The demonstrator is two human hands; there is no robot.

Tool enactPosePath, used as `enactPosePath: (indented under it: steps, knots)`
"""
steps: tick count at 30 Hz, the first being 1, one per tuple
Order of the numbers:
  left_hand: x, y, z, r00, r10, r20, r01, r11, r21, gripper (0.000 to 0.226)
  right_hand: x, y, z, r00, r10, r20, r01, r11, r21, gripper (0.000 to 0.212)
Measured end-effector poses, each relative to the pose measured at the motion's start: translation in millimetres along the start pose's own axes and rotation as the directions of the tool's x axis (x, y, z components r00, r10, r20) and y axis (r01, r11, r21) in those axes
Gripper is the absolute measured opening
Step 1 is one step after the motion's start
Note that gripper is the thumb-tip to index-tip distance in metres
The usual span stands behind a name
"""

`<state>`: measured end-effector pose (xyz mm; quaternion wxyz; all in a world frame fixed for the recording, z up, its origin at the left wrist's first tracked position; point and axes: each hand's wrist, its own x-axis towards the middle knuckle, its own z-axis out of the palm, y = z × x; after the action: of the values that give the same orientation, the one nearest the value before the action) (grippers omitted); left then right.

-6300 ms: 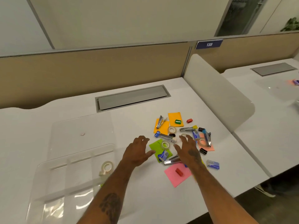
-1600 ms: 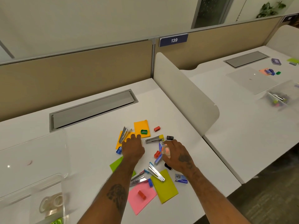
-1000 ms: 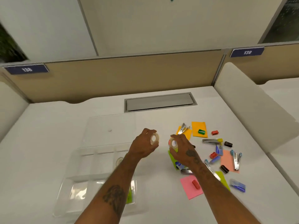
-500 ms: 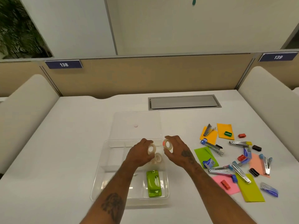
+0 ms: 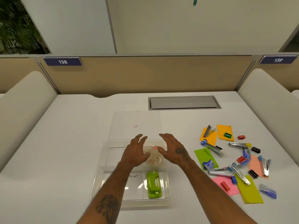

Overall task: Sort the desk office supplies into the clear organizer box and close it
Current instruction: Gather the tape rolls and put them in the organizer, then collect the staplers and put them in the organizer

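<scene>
The clear organizer box [image 5: 100, 180] lies open on the white desk, its lid [image 5: 135, 123] flat behind it. Both hands hover over its far right compartment, fingers spread and holding nothing: my left hand [image 5: 135, 152] and my right hand [image 5: 172, 151]. Between them several clear tape rolls [image 5: 153, 156] lie in that compartment. A green hole punch [image 5: 153, 184] sits in the near right compartment. To the right lie scattered staplers [image 5: 213, 148], staple removers, coloured sticky notes [image 5: 224, 132], sharpeners and small staple boxes [image 5: 267, 190].
Padded side dividers [image 5: 265, 101] flank the desk on both sides, and a tan partition runs along the back. A grey cable hatch [image 5: 183, 102] is set into the desk behind the lid.
Half a second ago each hand held a tape roll over the box. Both rolls now lie in the far right compartment and the fingers have spread apart.
</scene>
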<state>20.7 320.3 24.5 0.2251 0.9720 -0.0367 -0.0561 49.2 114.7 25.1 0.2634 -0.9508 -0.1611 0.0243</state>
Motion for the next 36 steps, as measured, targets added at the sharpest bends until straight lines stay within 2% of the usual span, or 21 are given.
enactPosePath:
  steps: [5, 10, 15, 19, 23, 29, 33, 36]
  knots:
    - [4, 9, 7, 0.998, 0.056, -0.021, -0.056, 0.998, -0.002, 0.089, -15, 17, -4, 0.996, 0.090, -0.028, -0.092, 0.994, -0.062, 0.065]
    - [16, 36, 24, 0.989, 0.148, 0.019, -0.148, 0.989, -0.016, 0.092, -41, 49, -18, 0.972, 0.217, -0.092, -0.225, 0.970, -0.089, 0.066]
    - [25, 76, 45, 0.968, 0.242, 0.070, -0.242, 0.970, -0.018, 0.091, -77, 88, -37, 0.917, 0.374, -0.141, -0.388, 0.917, -0.088, 0.062]
    - [33, 112, 62, 0.941, 0.320, 0.111, -0.321, 0.947, -0.004, 0.085, -105, 122, -56, 0.874, 0.444, -0.197, -0.470, 0.876, -0.110, 0.056]
    - [38, 154, 84, 0.910, 0.377, 0.173, -0.380, 0.925, -0.019, 0.077, -131, 158, -72, 0.815, 0.552, -0.178, -0.568, 0.821, -0.054, 0.052]
    - [39, 215, 121, 0.861, 0.424, 0.282, -0.446, 0.895, 0.017, 0.070, -160, 208, -86, 0.771, 0.618, -0.152, -0.634, 0.766, -0.105, 0.052]
    - [41, 245, 143, 0.839, 0.433, 0.330, -0.483, 0.871, 0.086, 0.057, -166, 228, -88, 0.764, 0.643, -0.055, -0.643, 0.750, -0.155, 0.053]
    - [40, 260, 157, 0.830, 0.416, 0.373, -0.492, 0.860, 0.135, 0.048, -167, 237, -86, 0.788, 0.615, 0.001, -0.601, 0.771, -0.210, 0.053]
